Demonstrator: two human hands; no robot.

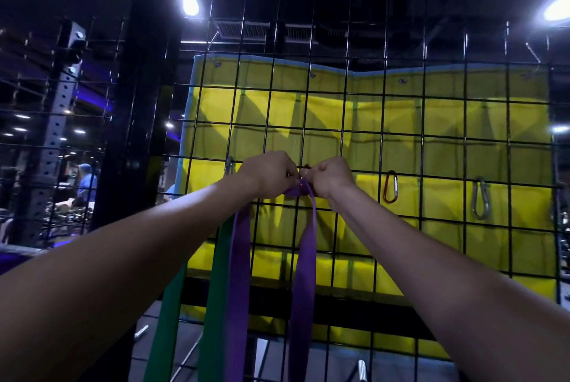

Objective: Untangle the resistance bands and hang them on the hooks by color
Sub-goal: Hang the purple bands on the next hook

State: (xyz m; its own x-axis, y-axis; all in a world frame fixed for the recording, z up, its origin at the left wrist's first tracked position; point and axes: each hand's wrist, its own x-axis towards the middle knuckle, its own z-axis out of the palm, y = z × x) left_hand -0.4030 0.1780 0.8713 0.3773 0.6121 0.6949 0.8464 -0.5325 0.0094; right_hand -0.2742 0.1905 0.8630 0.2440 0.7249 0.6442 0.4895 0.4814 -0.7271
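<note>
Head view: both the left hand (267, 172) and right hand (331, 176) pinch the purple band (303, 246) top against the wire grid (401, 122); its strands hang straight down between them.

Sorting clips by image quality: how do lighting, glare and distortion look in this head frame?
Head view: two ceiling lamps flare with streaks; the room is dim, the yellow fabric panel bright behind the black wire grid; grid lines bow from the wide-angle lens; both hands hide the top of the purple resistance band.
</note>
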